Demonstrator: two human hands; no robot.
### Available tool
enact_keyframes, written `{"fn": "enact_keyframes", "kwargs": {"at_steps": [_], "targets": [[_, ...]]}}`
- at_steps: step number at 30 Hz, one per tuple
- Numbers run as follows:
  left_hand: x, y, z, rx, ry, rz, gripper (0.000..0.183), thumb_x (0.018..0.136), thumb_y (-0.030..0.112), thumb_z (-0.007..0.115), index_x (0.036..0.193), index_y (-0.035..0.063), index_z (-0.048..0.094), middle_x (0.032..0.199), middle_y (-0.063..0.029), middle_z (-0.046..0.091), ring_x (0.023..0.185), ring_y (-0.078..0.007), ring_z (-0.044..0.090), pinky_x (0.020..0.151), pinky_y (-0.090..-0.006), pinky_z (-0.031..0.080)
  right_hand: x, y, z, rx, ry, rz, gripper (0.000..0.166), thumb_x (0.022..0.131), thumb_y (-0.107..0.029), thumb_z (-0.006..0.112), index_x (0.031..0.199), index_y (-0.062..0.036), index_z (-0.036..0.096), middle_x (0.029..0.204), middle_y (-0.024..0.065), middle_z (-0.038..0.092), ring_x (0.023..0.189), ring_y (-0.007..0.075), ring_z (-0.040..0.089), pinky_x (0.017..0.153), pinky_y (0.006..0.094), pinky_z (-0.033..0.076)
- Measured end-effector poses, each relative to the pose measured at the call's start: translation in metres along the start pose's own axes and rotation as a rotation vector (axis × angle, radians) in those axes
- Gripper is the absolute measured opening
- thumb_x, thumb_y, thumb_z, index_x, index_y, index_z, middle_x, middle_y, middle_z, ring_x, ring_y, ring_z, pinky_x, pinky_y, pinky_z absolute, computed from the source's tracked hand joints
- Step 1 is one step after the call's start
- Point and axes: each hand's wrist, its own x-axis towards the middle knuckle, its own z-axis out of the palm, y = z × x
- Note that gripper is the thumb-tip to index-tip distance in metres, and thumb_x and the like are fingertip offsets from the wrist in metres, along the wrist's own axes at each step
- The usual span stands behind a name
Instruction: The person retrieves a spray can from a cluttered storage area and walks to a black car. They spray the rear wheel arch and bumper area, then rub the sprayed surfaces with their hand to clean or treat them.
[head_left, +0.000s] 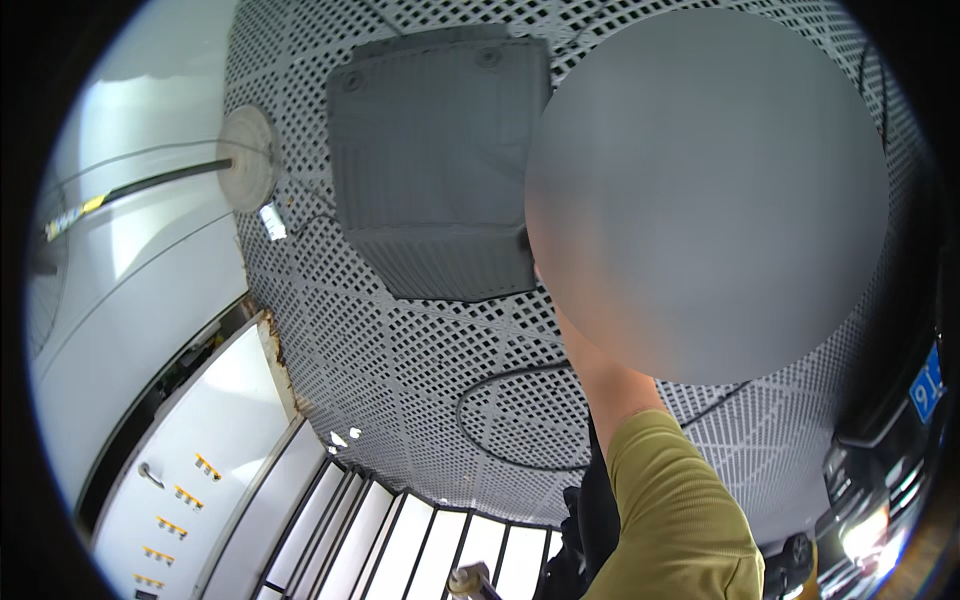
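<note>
My right forearm (611, 379), in an olive-green sleeve (675, 495), reaches up from the bottom right. A large round blur covers most of my right hand. A sliver of skin shows where the blur meets the right edge of a dark grey ribbed car floor mat (442, 150). How the fingers sit there is hidden. The mat has two round fastening holes near its top edge and a bent, ribbed lower part. Whether it lies flat or is lifted off the floor, I cannot tell. My left hand is out of view.
Grey plastic grid tiles (420, 337) cover the floor. A black hose (461, 420) loops across them. At left, a round stand base (247, 157) carries a pole. A white door (217, 420) with a handle is lower left. A dark car (877, 442) stands at right.
</note>
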Motion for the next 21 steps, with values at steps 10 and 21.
{"fn": "enact_keyframes", "kwargs": {"at_steps": [10, 21], "targets": [[-0.018, 0.195, 0.03, -0.012, -0.152, 0.31, 0.043, 0.09, 0.019, 0.063, 0.129, 0.0026, 0.055, 0.098, -0.0066, 0.063, 0.081, -0.0214, 0.059, 0.07, -0.0352, 0.05, -0.283, -0.282, -0.117, 0.292, 0.521, -0.514, 0.063, 0.097, -0.04, 0.056, 0.149, -0.0108, 0.036, 0.149, 0.0101, 0.04, 0.136, 0.0247, 0.036, 0.115, 0.0377, 0.024], [-0.062, 0.531, 0.103, -0.277, -0.311, 0.776, 0.062, 0.077, 0.01, 0.079, 0.128, -0.0068, 0.048, 0.108, -0.0155, 0.06, 0.094, -0.0265, 0.062, 0.081, -0.0405, 0.049, -0.426, -0.584, -0.184, -0.4, 1.356, -0.468, 0.054, 0.098, -0.051, 0.049, 0.133, -0.011, 0.058, 0.096, 0.0193, 0.072, 0.086, 0.0348, 0.069, 0.078, 0.0428, 0.051]]}}
